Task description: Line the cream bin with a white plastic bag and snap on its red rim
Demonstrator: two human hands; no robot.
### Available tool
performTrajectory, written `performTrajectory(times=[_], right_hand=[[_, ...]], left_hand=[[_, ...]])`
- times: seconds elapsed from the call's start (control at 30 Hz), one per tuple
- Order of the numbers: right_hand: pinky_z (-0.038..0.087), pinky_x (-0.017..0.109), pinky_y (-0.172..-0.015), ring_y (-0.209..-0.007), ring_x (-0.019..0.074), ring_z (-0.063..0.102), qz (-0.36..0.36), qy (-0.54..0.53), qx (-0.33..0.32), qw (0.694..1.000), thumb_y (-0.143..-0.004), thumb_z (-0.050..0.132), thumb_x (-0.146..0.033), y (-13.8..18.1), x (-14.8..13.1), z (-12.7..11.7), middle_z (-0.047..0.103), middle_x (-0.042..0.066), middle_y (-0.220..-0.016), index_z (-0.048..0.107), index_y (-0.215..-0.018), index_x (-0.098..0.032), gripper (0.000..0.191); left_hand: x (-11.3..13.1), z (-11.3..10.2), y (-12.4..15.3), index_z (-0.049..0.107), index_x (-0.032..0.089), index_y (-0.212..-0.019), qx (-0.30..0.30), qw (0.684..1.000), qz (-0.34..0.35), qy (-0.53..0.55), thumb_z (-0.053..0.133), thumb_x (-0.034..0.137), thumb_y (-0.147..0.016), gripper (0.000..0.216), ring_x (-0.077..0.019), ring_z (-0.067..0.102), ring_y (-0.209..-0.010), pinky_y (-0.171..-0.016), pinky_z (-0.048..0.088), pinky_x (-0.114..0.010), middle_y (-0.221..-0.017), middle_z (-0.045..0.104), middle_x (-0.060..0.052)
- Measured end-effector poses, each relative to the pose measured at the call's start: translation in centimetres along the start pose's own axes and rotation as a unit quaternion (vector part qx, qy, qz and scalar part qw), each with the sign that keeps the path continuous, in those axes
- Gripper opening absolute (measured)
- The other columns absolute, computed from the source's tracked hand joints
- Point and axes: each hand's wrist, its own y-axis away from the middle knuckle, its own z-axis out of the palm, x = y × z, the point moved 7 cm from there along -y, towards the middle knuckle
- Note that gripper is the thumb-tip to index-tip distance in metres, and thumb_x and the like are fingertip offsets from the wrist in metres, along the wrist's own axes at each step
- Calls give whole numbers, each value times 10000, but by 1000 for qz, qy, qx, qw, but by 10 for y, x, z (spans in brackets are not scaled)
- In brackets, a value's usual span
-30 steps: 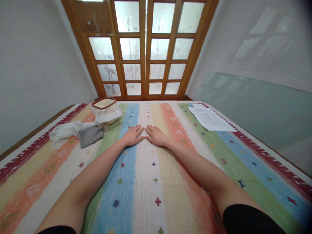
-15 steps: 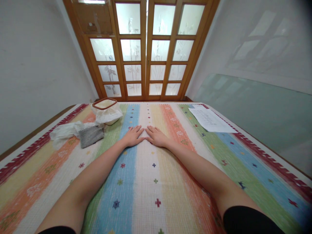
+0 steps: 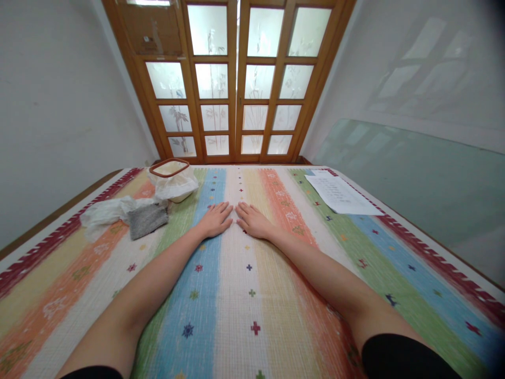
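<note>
My left hand [image 3: 215, 219] lies palm down on the striped tablecloth [image 3: 236, 295], fingers stretched out, over the edge of a blue stripe. Close beside it, my right hand [image 3: 252, 220] rests flat too, with its fingers extended. A narrow gap separates the two hands, and neither holds anything. Left of my left hand lies a folded grey cloth [image 3: 148, 220], partly on a crumpled translucent plastic bag [image 3: 104, 213].
Behind the grey cloth stands a brown-rimmed basket [image 3: 169, 168] with a whitish plastic bag [image 3: 177, 188] around it. Printed paper sheets [image 3: 341, 195] lie at the far right. A glass-paned wooden door [image 3: 236, 79] rises beyond the table, and a pale green panel [image 3: 414, 168] leans at right.
My hands have drawn slightly apart; their thumbs touched before and now a small gap shows between them. The objects on the table have not moved.
</note>
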Motion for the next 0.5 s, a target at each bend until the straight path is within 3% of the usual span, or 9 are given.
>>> performTrajectory(times=[0.17, 0.33, 0.4, 0.5], right_hand=[[213, 498, -1295, -1594, 313, 229, -6, -1, -38, 999, -1067, 221, -526, -3, 2, 8, 236, 183, -1704, 298, -1636, -68, 734], [215, 503, -1288, -1588, 315, 246, -10, -10, -19, 1000, -1073, 277, -495, -2, 1, 6, 264, 183, -1697, 327, -1627, -87, 690], [254, 492, -1267, -1558, 317, 317, -21, -24, 10, 999, -1068, 341, -486, -1, -2, -1, 343, 189, -1666, 403, -1594, -102, 654], [373, 416, -1171, -1378, 271, 538, -17, -64, 88, 994, -1059, 423, -437, -1, -1, -20, 600, 164, -1470, 609, -1421, -149, 499]], left_hand=[[0, 5, -2, 275, 222, -1647, -28, 999, 12, -9, 303, 557, -1040, 694, -288, 193, -1610, -1302, 138, -500, -1733, 206, -106], [2, 4, -1, 293, 201, -1639, -23, 1000, 18, -2, 324, 533, -1044, 681, -301, 216, -1602, -1291, 152, -524, -1723, 234, -126], [3, -2, 0, 384, 208, -1600, 8, 1000, 24, 7, 363, 514, -1040, 638, -297, 295, -1571, -1278, 200, -511, -1691, 328, -122], [-1, -26, -1, 565, 211, -1467, 107, 994, 19, 23, 436, 452, -1027, 517, -272, 483, -1431, -1224, 320, -447, -1546, 540, -112]])
